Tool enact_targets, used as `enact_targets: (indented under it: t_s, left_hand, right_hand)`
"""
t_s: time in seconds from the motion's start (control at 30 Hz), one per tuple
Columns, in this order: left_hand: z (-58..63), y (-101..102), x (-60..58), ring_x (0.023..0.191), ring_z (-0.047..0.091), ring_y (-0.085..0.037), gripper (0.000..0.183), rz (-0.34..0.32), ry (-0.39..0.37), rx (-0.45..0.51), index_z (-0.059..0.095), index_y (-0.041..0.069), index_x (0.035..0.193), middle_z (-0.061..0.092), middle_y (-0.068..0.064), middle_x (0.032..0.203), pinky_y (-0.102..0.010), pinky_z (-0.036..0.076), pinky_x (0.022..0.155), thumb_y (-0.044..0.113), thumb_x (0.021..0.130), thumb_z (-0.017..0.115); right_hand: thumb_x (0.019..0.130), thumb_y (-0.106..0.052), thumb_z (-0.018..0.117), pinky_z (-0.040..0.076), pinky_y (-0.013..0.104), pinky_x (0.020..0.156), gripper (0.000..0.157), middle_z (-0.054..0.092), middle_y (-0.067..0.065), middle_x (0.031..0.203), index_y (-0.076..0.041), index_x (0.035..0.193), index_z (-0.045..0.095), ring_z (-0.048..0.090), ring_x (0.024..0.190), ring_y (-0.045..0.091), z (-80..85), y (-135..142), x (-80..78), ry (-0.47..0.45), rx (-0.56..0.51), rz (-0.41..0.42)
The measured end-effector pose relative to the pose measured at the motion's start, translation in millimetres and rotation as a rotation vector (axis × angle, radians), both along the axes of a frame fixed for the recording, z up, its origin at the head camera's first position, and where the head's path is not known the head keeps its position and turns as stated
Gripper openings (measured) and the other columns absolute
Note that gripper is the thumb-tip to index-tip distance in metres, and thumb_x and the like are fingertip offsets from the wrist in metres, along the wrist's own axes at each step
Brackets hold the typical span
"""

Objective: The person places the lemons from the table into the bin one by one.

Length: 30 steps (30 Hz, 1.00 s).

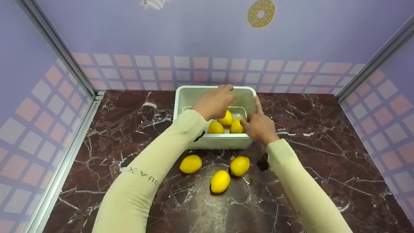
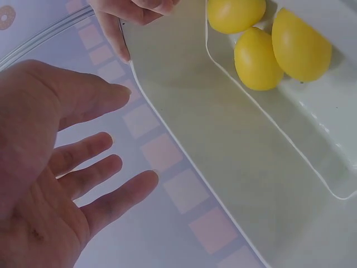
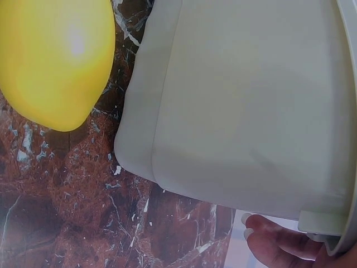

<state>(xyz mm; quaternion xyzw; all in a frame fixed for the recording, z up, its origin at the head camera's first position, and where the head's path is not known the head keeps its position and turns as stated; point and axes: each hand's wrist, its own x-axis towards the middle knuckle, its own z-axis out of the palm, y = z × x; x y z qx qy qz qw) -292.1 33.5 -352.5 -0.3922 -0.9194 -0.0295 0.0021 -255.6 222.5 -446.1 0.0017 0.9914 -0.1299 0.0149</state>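
Note:
A pale grey-green plastic bin [image 1: 223,143] stands on the table toward the back wall. Three yellow lemons [image 1: 216,128] lie together on its floor, at the right front. Over the bin, my left hand [image 1: 216,103] reaches with nothing in its grasp; its spread fingers and thumb show in the left wrist view. My right hand [image 1: 260,126] grips the bin's right rim, with the index finger stretched along it. In the right wrist view, fingertips [image 3: 262,240] curl under the rim from outside.
Three more lemons lie on the table in front of the bin: one at the left [image 1: 190,164], a nearer one [image 1: 220,182] and one at the right [image 1: 239,166]. The dark red marbled table [image 1: 307,181] ends at a lilac, checked back wall [image 1: 145,38], with metal-framed side panels.

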Motion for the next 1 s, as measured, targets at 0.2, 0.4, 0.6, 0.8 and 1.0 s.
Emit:
enact_targets:
  t_s: [0.2, 0.4, 0.6, 0.8, 1.0]
  left_hand:
    - [-0.4, -2.6, 3.1, 0.126, 0.048, -0.027, 0.051, 0.002, -0.01, -0.002, 0.061, 0.012, 0.127, 0.046, -0.012, 0.141, -0.038, 0.052, 0.095, -0.003, 0.077, 0.059]
    - [1.0, -4.9, 6.2, 0.126, 0.047, -0.026, 0.049, 0.003, -0.038, -0.003, 0.062, 0.012, 0.124, 0.046, -0.011, 0.141, -0.038, 0.055, 0.089, -0.003, 0.078, 0.06]
    - [0.2, -6.9, 8.2, 0.129, 0.046, -0.026, 0.055, -0.006, -0.043, -0.009, 0.059, 0.013, 0.129, 0.046, -0.011, 0.142, -0.039, 0.052, 0.096, -0.003, 0.077, 0.06]
    - [-0.4, -7.7, 10.2, 0.137, 0.041, -0.025, 0.048, -0.014, -0.051, -0.015, 0.06, 0.011, 0.126, 0.041, -0.011, 0.149, -0.041, 0.048, 0.103, -0.002, 0.08, 0.058]
    - [-0.2, -8.1, 13.9, 0.139, 0.039, -0.026, 0.045, -0.028, -0.043, -0.009, 0.06, 0.01, 0.124, 0.04, -0.011, 0.15, -0.041, 0.047, 0.104, -0.002, 0.082, 0.056]
  right_hand:
    - [0.094, -0.045, 0.048, 0.052, 0.053, 0.074, 0.043, -0.002, 0.006, 0.165, -0.007, 0.089, 0.067, 0.063, 0.085, 0.036, 0.9, -0.5, 1.2, 0.004, 0.001, 0.001]
    - [0.095, -0.043, 0.047, 0.051, 0.053, 0.075, 0.042, -0.001, 0.009, 0.164, -0.006, 0.091, 0.066, 0.063, 0.086, 0.037, 1.5, -0.2, 1.3, 0.0, 0.018, 0.011]
    - [0.095, -0.045, 0.047, 0.051, 0.053, 0.076, 0.043, -0.002, 0.008, 0.164, -0.006, 0.092, 0.065, 0.063, 0.087, 0.037, 1.4, 0.3, 1.4, -0.005, 0.022, 0.012]
    - [0.096, -0.044, 0.046, 0.051, 0.052, 0.074, 0.043, -0.002, 0.009, 0.164, -0.006, 0.094, 0.066, 0.063, 0.085, 0.036, 1.1, 0.0, 1.4, -0.008, 0.031, 0.019]
    - [0.096, -0.044, 0.046, 0.051, 0.052, 0.074, 0.043, -0.002, 0.008, 0.164, -0.006, 0.094, 0.066, 0.062, 0.085, 0.035, 0.4, 0.4, 0.9, -0.008, 0.022, 0.011]
